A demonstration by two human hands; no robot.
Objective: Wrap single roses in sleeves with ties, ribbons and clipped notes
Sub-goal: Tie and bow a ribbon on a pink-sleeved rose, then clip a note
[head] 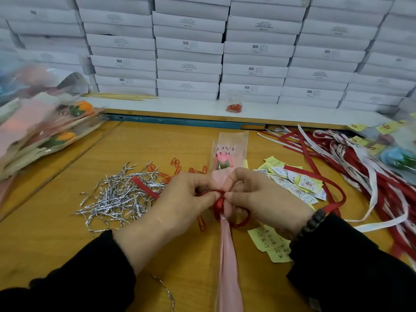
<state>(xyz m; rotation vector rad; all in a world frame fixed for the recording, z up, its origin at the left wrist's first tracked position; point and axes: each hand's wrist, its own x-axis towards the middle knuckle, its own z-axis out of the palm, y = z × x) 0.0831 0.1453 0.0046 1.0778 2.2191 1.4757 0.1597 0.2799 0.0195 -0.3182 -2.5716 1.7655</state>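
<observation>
At nine o'clock of our hands lies the heap of silver wire twist ties. Our left hand and right hand each pinch the soft red ribbon at the cinched neck of the pink-and-clear rose sleeve, lying centre table. We judge it light, crinkly and slippery; hold at the neck.

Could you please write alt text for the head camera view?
Both hands, left hand and right hand, pinch a red ribbon around a pink rose sleeve on a wooden table. Silver twist ties lie left, paper notes right.
</observation>
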